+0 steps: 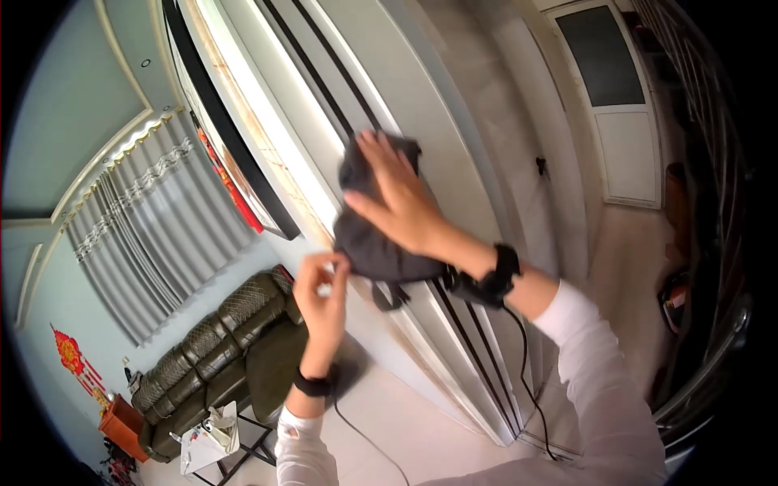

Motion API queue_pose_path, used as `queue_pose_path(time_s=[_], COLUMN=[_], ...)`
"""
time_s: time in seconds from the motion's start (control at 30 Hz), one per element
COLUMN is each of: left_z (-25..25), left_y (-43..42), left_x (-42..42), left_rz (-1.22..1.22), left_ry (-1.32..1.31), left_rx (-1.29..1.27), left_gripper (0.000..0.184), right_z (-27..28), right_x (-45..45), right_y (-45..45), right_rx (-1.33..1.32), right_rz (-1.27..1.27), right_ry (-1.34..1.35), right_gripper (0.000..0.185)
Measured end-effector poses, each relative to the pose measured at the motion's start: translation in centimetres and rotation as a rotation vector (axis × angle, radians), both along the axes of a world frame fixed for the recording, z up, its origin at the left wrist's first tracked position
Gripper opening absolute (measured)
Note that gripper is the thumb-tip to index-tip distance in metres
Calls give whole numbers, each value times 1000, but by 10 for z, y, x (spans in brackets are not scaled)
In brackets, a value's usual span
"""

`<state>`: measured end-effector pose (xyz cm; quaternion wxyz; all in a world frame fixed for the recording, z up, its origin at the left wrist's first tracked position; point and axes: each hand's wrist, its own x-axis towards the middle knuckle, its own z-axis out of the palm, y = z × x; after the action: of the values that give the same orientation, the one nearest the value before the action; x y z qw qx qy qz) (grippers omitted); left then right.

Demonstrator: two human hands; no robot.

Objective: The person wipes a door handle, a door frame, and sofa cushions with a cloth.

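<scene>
A soft black bag [374, 249] hangs against the pale panelled wall, and a short strap [390, 296] dangles below it. My right hand [399, 198] lies over the bag's upper part, palm toward it, with fingers stretched out and thumb apart. At the bag's lower left edge, the thumb and fingertips of my left hand [321, 293] are pinched together on the fabric. Motion blurs both hands a little. What the bag hangs from is hidden. A black band with a cable circles each wrist.
The wall panel [442, 154] has dark vertical stripes. To the left are a dark leather sofa [231, 324], a small white table [212, 441] with items on it, and grey curtains [162, 227]. A white door [624, 150] and a metal railing [713, 373] are on the right.
</scene>
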<state>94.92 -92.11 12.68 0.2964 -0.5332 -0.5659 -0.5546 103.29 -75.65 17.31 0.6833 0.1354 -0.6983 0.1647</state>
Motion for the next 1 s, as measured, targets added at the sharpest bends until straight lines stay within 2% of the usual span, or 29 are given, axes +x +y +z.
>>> queue_pose_path(time_s=[0.1,0.13,0.23,0.33,0.4,0.47,0.53,0.63,0.73,0.8,0.87,1.0], left_z=[47,58,84,110,124,124,113,75,35,4,-39,-126], left_y=[13,19,27,33,35,33,25,26,27,21,19,11], left_x=[3,1,0,-4,-7,-1,2,15,20,24,22,23], left_rz=[32,-34,-19,-71,-95,-197,-178,-166,-63,73,174,96], left_ry=[207,230,293,355,383,310,281,251,354,468,571,569], left_rx=[87,137,233,293,285,217,134,89,-12,-70,-107,-277], left_gripper=[10,9,9,8,9,9,9,11,17,22,29,31], right_z=[44,56,97,129,150,148,143,118,68,25,-18,-115], right_x=[-3,-7,-15,-14,-10,-15,-13,-13,-8,-19,-12,5], right_y=[6,9,18,18,16,15,19,19,20,23,21,15], right_rx=[-10,2,46,130,50,40,146,150,153,144,126,2], right_rz=[-10,-2,5,-18,-48,-137,6,-101,-132,-229,-254,-179], right_ry=[-28,-4,43,207,36,102,131,160,147,260,142,-107], right_gripper=[79,82,86,79,75,73,73,72,71,72,69,73])
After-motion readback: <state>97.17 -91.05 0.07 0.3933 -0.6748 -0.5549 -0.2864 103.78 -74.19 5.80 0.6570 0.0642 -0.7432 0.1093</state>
